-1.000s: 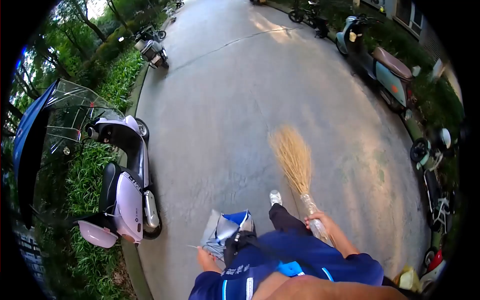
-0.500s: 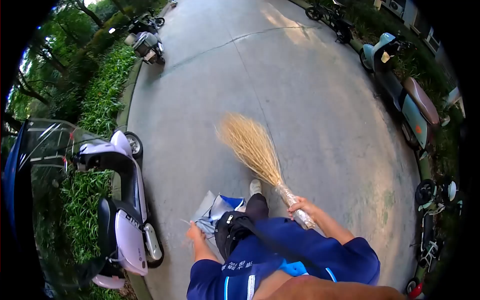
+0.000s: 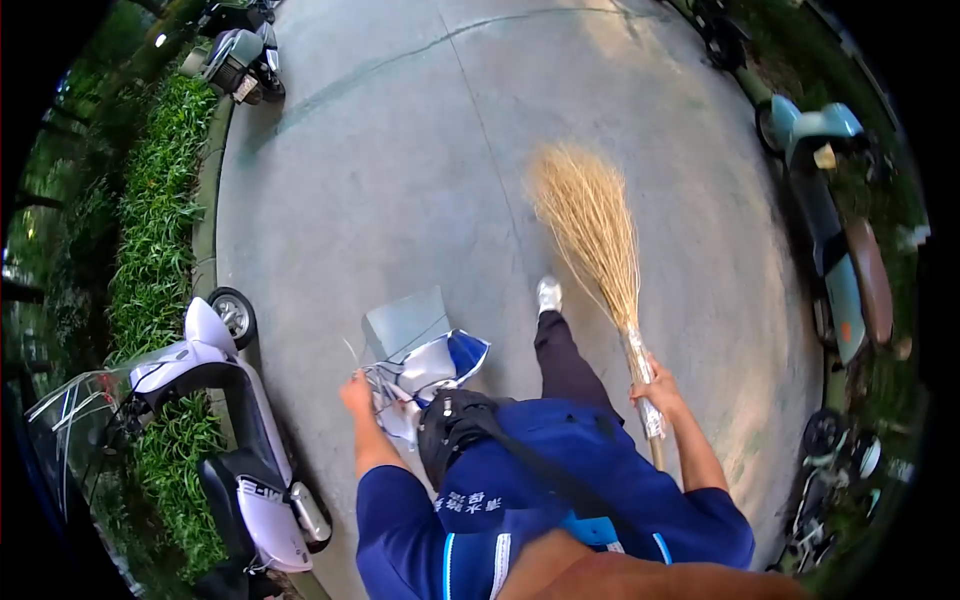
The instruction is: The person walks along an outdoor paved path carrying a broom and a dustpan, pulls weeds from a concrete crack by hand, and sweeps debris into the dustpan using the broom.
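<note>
My right hand (image 3: 655, 387) is wrapped round the plastic-wrapped handle of a straw broom (image 3: 592, 225), whose bristles fan out forward over the paving. On the other side, my left hand (image 3: 357, 393) is closed on a silver, white and blue bag (image 3: 435, 366), gripped near its edge, with a thin strand sticking up beside the fingers. A flat grey panel (image 3: 408, 322) shows just beyond the bag. Against my waist hangs a black pouch (image 3: 452, 425) on a strap.
A lilac scooter (image 3: 262, 500) stands at the left kerb (image 3: 205, 220), with another scooter (image 3: 240, 65) farther up. Along the right edge stand a light-blue scooter (image 3: 845, 300) and a smaller bike (image 3: 825, 480). A shoe (image 3: 549, 295) is ahead on the concrete road.
The broom's bristles swung left, then back right and farther forward. The bag has shifted, exposing more of the grey panel. The parked scooters sit lower in view and farther out to the sides.
</note>
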The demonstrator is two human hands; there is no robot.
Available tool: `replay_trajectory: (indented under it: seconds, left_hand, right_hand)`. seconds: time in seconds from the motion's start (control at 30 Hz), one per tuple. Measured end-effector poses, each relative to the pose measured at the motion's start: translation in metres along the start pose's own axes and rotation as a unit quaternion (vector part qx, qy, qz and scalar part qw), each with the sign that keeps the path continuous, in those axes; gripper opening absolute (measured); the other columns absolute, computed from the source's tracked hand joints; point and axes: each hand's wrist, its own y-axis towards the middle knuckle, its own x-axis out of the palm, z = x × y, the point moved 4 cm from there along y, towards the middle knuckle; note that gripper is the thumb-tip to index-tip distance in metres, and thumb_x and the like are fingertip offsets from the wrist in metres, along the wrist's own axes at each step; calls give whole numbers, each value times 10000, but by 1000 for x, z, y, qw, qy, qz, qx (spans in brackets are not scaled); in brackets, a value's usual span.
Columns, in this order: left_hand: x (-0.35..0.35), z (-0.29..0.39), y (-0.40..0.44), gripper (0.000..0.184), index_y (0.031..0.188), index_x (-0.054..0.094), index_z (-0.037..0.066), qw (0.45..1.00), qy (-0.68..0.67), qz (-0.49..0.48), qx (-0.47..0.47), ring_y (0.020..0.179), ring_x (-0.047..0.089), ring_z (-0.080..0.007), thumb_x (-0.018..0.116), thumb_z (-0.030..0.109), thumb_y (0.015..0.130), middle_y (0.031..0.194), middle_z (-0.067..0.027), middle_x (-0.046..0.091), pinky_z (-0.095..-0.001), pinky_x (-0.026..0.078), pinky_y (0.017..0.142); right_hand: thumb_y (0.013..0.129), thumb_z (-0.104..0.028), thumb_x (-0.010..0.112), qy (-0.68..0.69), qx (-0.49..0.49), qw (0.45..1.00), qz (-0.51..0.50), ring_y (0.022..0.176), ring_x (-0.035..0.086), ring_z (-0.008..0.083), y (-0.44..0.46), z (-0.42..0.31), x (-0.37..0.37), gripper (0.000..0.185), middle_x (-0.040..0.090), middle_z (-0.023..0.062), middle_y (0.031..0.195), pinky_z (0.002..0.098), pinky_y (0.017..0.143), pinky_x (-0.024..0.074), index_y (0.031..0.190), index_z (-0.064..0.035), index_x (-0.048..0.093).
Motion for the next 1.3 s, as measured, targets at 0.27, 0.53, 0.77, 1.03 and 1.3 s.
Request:
replay_trajectory:
  seconds: [0.27, 0.53, 0.77, 1.03, 1.3]
  left_hand:
    - [-6, 258, 127, 475, 802, 618, -15, 999, -17, -43, 0, 776, 585, -382, 570, 456, 761, 828, -225, 612, -460, 453, 698]
    - [71, 454, 255, 437, 779, 606, -25, 995, -34, -85, 33, 765, 596, -387, 619, 411, 751, 784, -219, 614, -446, 464, 673]
    - [150, 578, 348, 392, 792, 604, -40, 984, -41, -175, -8, 796, 595, -389, 626, 349, 751, 809, -240, 613, -445, 467, 715]
    - [199, 680, 425, 369, 877, 600, -32, 970, 3, -242, -27, 919, 568, -389, 605, 319, 765, 941, -237, 606, -448, 433, 831]
    - [154, 739, 506, 379, 869, 607, -9, 975, 4, -204, -89, 881, 588, -374, 633, 352, 756, 884, -209, 628, -438, 464, 768]
  right_hand:
    - [582, 108, 604, -71, -60, 996, -8, 488, 545, 182, 239, -235, -38, 825, 544, 90, 631, 308, 445, 457, 1342, 18, 295]
    - [587, 113, 593, -152, -108, 982, 27, 497, 556, 176, 458, -467, -42, 864, 579, 114, 666, 297, 448, 452, 1368, 29, 231]
    - [536, -7, 653, -541, -163, 818, 109, 796, 616, 270, 662, -668, -22, 942, 624, 192, 895, 368, 710, 485, 1381, -23, 236]
    - [600, 6, 604, -828, -31, 544, -134, 872, 579, 383, 679, -726, 14, 928, 585, 203, 937, 421, 740, 473, 1392, -287, 218]
    - [585, -16, 563, -789, -51, 601, -111, 849, 558, 388, 659, -866, -48, 848, 554, 182, 951, 412, 762, 460, 1356, -265, 312]
